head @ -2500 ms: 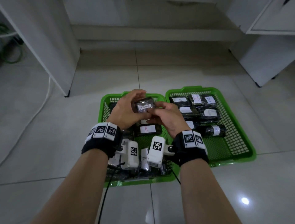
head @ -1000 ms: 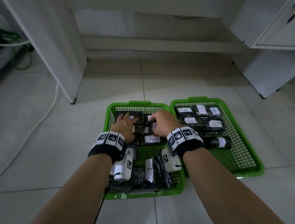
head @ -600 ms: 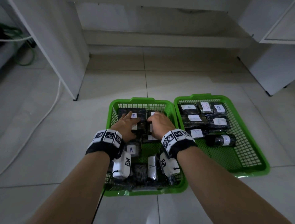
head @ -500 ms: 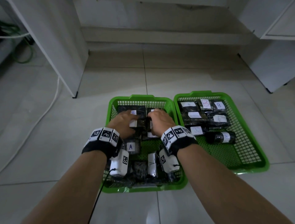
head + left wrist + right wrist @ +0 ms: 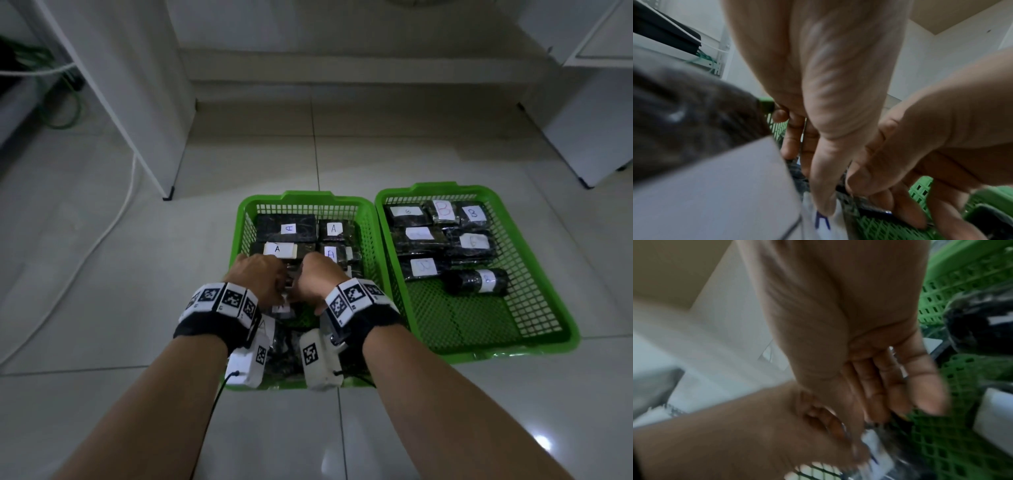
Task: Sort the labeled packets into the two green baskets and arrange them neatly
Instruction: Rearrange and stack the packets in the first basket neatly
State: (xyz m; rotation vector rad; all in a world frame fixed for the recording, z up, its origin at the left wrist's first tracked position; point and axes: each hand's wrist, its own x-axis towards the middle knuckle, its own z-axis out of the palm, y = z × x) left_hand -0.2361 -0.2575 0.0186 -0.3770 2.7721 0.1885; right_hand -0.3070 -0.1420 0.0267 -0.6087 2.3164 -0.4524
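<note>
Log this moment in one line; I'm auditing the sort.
hands: both on A-labeled packet | place: left green basket | right green basket: B packets | step: arranging

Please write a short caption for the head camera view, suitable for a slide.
Both hands, left hand and right hand, work on a packet in the left basket of A-labeled packets; B-labeled packets fill the right basket.
</note>
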